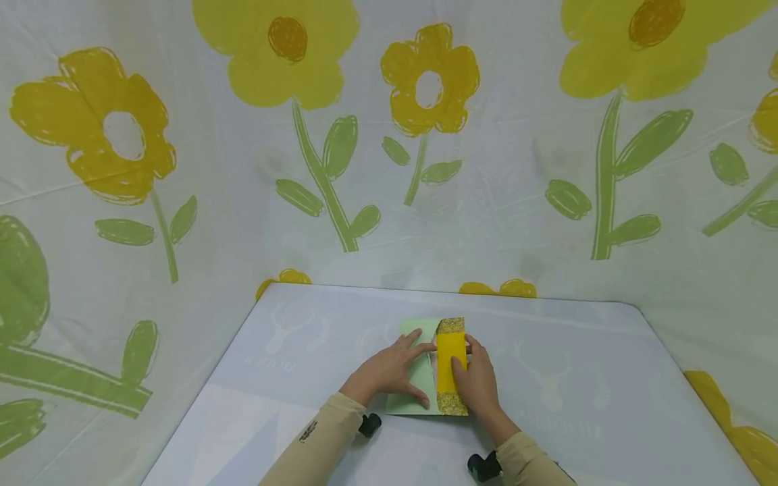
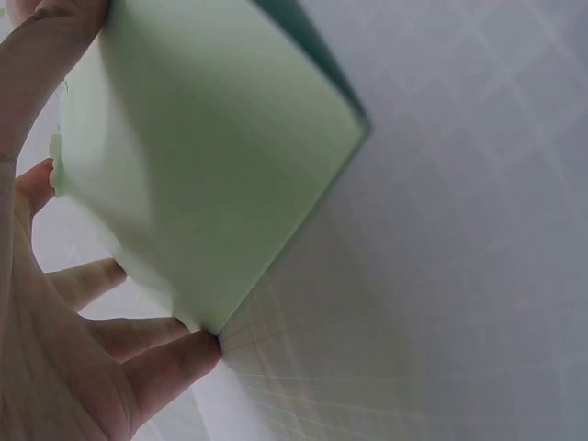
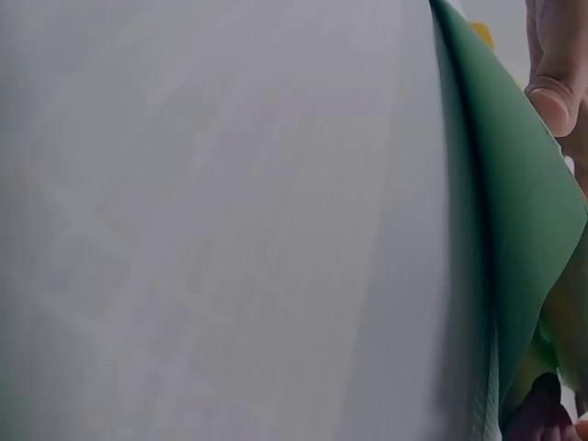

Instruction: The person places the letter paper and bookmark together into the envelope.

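Note:
A pale green card (image 1: 413,389) lies on the table in front of me, its right part a yellow strip (image 1: 450,368) with speckled gold ends. My left hand (image 1: 392,368) rests on the card's green side with fingers spread; the index fingertip reaches the yellow strip. In the left wrist view, thumb and fingertips lie along the edges of the green card (image 2: 220,165). My right hand (image 1: 479,381) pinches the yellow strip's right edge, thumb on its front and fingers behind. The right wrist view shows a darker green face of the card (image 3: 524,193) lifted at an angle beside the thumb.
The white table (image 1: 565,378) carries faint printed patterns. A white curtain (image 1: 504,196) with yellow flowers hangs behind it and at both sides. A black wrist camera (image 1: 369,425) sits under the left wrist, and another black camera (image 1: 483,466) under the right.

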Tool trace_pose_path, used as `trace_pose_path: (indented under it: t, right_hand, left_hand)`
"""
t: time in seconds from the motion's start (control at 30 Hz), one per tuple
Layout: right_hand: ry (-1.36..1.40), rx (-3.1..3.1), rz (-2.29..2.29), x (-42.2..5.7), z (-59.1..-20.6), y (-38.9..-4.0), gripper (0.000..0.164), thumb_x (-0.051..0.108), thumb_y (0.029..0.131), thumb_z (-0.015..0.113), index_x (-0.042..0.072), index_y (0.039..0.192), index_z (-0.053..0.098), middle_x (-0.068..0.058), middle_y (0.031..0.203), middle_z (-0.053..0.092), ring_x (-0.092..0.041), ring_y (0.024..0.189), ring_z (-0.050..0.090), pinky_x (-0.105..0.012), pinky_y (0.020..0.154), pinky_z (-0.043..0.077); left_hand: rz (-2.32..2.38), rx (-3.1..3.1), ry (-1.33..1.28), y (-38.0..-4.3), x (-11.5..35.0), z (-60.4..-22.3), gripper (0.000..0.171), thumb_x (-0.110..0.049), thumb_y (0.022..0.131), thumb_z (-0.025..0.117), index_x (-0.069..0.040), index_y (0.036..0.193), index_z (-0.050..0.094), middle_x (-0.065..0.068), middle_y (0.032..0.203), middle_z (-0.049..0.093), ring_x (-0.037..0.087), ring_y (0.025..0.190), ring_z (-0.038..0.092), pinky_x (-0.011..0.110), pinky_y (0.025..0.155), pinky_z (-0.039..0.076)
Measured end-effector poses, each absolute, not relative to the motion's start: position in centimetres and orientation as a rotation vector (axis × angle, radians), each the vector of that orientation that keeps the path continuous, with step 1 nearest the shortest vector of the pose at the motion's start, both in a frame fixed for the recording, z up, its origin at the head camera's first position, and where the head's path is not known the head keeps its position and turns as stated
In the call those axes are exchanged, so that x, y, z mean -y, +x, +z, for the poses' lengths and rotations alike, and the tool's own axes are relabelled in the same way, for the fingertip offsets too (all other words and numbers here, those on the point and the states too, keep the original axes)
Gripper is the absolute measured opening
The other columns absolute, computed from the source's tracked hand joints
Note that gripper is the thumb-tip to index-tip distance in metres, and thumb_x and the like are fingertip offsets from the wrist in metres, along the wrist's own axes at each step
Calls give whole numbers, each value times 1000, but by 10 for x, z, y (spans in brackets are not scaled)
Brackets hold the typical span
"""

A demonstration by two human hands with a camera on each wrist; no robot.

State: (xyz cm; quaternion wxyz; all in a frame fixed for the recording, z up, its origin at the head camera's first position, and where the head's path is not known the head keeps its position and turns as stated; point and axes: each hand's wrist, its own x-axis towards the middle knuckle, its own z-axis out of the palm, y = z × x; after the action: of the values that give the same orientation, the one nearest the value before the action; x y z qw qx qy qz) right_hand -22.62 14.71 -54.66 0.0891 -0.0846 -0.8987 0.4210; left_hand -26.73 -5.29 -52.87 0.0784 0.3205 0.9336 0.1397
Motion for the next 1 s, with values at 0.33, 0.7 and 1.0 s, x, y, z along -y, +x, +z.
trace_pose_path:
  t: [0.33,0.7,1.0]
  right_hand:
    - [-219,2662,1246,-150,-549,-226,57,10,97,61,-3,149,41,-22,125,59,-23,84,56,-34,71,49]
    - [-180,2685,1229,-145,-551,-228,54,9,97,65,-3,146,47,-19,122,63,-19,80,56,-29,68,49]
    - [-186,2682,1260,-140,-552,-230,56,10,97,65,-5,147,44,-20,122,62,-19,81,57,-29,68,50]
  left_hand:
    - [434,-2787,944,-266,53,-524,108,-74,57,85,-43,151,41,7,168,21,39,147,35,53,107,45]
    - [421,-2791,928,-266,52,-525,107,-76,57,84,-45,150,41,5,168,21,39,147,35,53,106,47]
    - [435,-2788,933,-266,53,-527,105,-75,59,84,-44,150,42,6,168,21,41,146,36,53,104,48]
